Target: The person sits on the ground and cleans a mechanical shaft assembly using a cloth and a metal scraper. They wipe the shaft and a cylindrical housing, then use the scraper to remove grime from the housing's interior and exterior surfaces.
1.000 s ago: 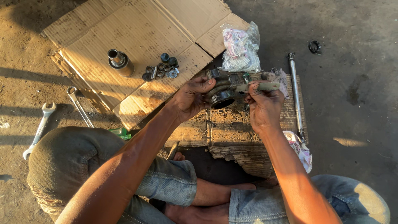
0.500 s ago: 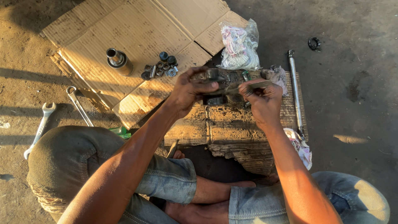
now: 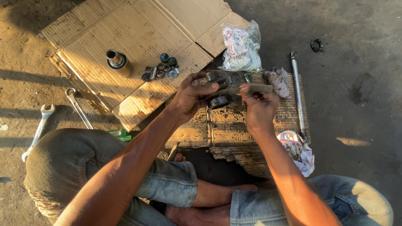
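Seated cross-legged on the ground, viewed from above. Left hand (image 3: pixel 193 95) closed around a dark, greasy metal assembly (image 3: pixel 222 86), thumb over its top, fingers wrapped beneath. Right hand (image 3: pixel 257 109) closed on a flat grey metal tool (image 3: pixel 251 89), pinched between thumb and fingers, tip laid against the assembly's right side; exact contact point hard to tell in shadow. Assembly held in the air just above a worn wooden block (image 3: pixel 228 125), itself resting on a ribbed mat (image 3: pixel 289 111). Grimy rag (image 3: pixel 278 81) just right of the assembly, on the mat's upper edge. Clear plastic bag (image 3: pixel 241 48) with crumpled pale contents directly beyond the hands. Long metal rod (image 3: pixel 297 94) lying along the mat's right edge, roughly upright in frame. Second crumpled cloth (image 3: pixel 298 150) near the right forearm, at the rod's lower end. Small dark ring (image 3: pixel 317 44) on bare concrete, well apart to the upper right. Flattened cardboard (image 3: pixel 138 33) to the upper left, carrying a cylindrical metal sleeve (image 3: pixel 119 63) lying tilted and a cluster of small nuts and sockets (image 3: pixel 162 70) close beside it. Two spanners on the dirt at left: one (image 3: pixel 78 107) near the cardboard's edge, another (image 3: pixel 37 131) farther out by the left knee. Green object (image 3: pixel 119 134) partly hidden behind the left thigh; kind not discernible.
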